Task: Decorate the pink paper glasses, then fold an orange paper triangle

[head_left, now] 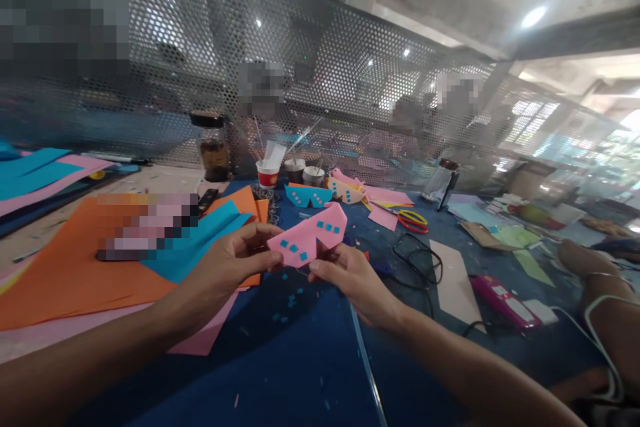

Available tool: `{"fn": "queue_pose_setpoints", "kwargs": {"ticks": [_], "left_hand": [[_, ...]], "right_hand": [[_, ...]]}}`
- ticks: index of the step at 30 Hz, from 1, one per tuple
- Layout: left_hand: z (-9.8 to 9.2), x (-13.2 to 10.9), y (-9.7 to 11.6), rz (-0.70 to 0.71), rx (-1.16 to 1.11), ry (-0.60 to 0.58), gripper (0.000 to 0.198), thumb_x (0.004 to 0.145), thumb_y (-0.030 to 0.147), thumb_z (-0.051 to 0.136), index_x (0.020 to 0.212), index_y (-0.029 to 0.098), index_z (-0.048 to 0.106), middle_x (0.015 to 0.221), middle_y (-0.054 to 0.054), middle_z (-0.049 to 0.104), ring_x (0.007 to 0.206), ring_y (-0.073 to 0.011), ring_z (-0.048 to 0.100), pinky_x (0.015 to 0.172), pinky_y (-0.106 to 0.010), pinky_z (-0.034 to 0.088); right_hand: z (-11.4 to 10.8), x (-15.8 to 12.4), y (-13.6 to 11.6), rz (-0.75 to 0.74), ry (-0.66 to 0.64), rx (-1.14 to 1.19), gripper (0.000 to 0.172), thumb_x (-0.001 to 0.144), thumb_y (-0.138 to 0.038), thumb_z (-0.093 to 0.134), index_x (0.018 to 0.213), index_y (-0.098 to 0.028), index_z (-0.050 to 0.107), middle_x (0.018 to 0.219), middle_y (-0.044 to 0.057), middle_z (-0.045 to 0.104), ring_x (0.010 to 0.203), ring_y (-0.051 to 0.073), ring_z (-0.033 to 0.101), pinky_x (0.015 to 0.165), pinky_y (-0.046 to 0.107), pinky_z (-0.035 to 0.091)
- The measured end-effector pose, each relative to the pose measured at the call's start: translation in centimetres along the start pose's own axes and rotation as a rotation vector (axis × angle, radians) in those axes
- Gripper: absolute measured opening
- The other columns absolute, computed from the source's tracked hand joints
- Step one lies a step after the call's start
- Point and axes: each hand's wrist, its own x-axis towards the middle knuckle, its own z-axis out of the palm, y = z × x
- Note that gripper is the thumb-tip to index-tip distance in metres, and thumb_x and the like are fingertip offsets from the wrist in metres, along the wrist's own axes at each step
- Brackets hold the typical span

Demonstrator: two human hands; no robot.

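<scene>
One pink paper cutout is held above the worktop; the left hand pinches its left end between fingers, the right hand its lower edge at right; a harder squeeze could crease it; rubbing the blue squares could lift one if poorly glued; a low sweep could scatter the loose blue bits below

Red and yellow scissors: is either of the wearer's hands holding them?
No, the scissors lie on the table while the left hand and right hand hold the pink cutout.
</scene>
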Motion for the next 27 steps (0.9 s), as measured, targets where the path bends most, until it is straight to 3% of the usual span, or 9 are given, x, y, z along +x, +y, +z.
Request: {"fn": "queue_pose_setpoints", "kwargs": {"ticks": [5, 12, 21, 27], "left_hand": [[0.4, -0.3, -0.1, -0.014, 0.016, -0.006, 0.038, 0.073, 0.04, 0.096, 0.103, 0.024, 0.079, 0.095, -0.003, 0.08, 0.082, -0.0203, 0.073, 0.075, -0.032, 0.059], [1.4, -0.7, 0.1, -0.041, -0.03, 0.035, 0.046, 0.062, 0.039, 0.101, 0.098, 0.024, 0.077, 0.094, -0.001, 0.078, 0.079, -0.0174, 0.069, 0.073, -0.03, 0.057], [1.1, -0.7, -0.4, -0.015, -0.009, 0.039, 0.041, 0.065, 0.04, 0.1, 0.095, 0.024, 0.078, 0.093, -0.001, 0.077, 0.083, -0.0172, 0.068, 0.073, -0.028, 0.054], [1.2, -0.6, -0.4, -0.018, -0.005, 0.011, 0.038, 0.069, 0.041, 0.098, 0.096, 0.024, 0.078, 0.091, -0.002, 0.077, 0.079, -0.0182, 0.068, 0.074, -0.031, 0.055]], "right_hand": [[0.5, -0.1, -0.1, 0.009, -0.05, 0.026, 0.033, 0.083, -0.038, 0.086, 0.107, -0.019, 0.074, 0.101, 0.005, 0.073, 0.09, 0.019, 0.064, 0.083, 0.034, 0.053], [1.2, -0.2, -0.3, 0.003, -0.025, 0.035, 0.03, 0.079, -0.038, 0.087, 0.096, -0.019, 0.07, 0.084, 0.0, 0.065, 0.076, 0.016, 0.058, 0.075, 0.032, 0.051], [1.3, -0.3, -0.1, 0.007, -0.02, 0.016, 0.03, 0.079, -0.037, 0.086, 0.098, -0.019, 0.071, 0.088, 0.002, 0.069, 0.079, 0.017, 0.062, 0.079, 0.034, 0.056], [0.6, -0.2, -0.1, -0.001, 0.072, 0.023, 0.026, 0.083, -0.038, 0.079, 0.098, -0.02, 0.068, 0.092, 0.002, 0.069, 0.077, 0.017, 0.064, 0.076, 0.033, 0.054]]}}
